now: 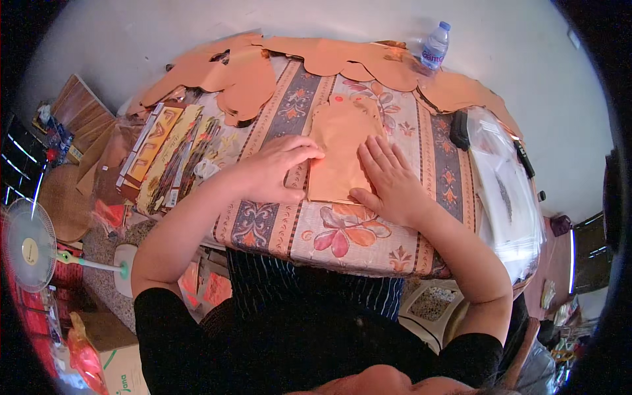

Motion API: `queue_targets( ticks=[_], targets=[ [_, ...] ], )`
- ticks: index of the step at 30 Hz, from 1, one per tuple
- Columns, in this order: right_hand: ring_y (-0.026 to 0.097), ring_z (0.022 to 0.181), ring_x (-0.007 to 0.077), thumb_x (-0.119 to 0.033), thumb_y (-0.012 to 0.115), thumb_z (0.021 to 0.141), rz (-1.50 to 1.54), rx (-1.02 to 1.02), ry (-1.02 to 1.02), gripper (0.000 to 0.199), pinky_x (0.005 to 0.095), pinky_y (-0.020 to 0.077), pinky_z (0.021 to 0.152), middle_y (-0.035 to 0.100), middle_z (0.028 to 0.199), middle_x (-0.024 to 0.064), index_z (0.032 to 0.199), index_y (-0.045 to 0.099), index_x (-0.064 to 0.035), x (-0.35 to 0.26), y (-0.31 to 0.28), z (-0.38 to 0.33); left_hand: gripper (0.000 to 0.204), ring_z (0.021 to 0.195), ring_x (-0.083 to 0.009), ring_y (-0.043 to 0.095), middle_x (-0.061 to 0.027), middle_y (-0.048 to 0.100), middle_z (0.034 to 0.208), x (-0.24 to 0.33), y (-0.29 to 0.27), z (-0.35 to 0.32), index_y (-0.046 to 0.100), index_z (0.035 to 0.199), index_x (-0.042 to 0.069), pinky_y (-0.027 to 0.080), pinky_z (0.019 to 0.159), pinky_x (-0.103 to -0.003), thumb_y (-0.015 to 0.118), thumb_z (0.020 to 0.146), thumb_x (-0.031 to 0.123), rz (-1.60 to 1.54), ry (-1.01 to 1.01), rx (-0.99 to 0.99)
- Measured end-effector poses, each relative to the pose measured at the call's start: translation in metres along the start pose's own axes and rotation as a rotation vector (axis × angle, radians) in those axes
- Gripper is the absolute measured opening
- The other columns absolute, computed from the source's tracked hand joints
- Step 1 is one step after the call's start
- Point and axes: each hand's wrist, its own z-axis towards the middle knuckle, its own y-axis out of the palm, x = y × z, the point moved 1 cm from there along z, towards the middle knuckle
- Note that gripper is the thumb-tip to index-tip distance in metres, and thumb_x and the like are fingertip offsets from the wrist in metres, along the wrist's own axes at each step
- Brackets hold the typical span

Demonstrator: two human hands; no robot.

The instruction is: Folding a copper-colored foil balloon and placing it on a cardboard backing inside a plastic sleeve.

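There is only one view. The head camera looks steeply down from close above onto the table (pixel 368 247), and the person's forearms enter from the lower edge.

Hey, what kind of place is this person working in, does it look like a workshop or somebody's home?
Probably a home used for paper craft: a table with a floral cloth, piles of cut orange paper shapes, and a standing fan on the cluttered floor. Both hands press an orange sheet flat.
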Motion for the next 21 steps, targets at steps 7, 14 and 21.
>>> queue_targets(
  ticks=[7,14,21],
  targets=[
    [0.016,0.143,0.0351,-0.054,0.043,0.091,-0.013,-0.04,0.017,0.081,0.0461,0.0119,0.116,0.023,0.15,0.0245,0.144,0.025,0.0043,-0.001,0.0,0.0,0.054,0.12,-0.0327,0.045,-0.0155,0.05,0.123,0.007,0.008,0.005,0.049,0.123,0.006,0.035,0.103,-0.041,0.067,0.081,0.034,-0.075,-0.081,0.089],
    [0.016,0.143,0.0351,-0.055,0.043,0.091,-0.027,-0.029,0.014,0.081,0.0477,0.0112,0.116,0.022,0.151,0.0246,0.144,0.025,0.0043,0.0,0.0,0.0,0.051,0.118,-0.0321,0.046,-0.015,0.049,0.123,0.019,0.013,0.003,0.052,0.12,0.005,0.036,0.102,-0.041,0.068,0.081,0.034,0.138,-0.05,0.194],
    [0.015,0.143,0.0352,-0.054,0.041,0.092,-0.043,-0.078,0.025,0.08,0.0483,0.0105,0.116,0.021,0.151,0.0247,0.145,0.023,0.0041,-0.003,-0.003,0.001,0.034,0.098,-0.0303,0.057,-0.0124,0.058,0.1,-0.007,0.011,0.023,0.058,0.102,0.004,0.041,0.097,-0.041,0.067,0.082,0.031,-0.001,-0.103,0.289]
  ],
)
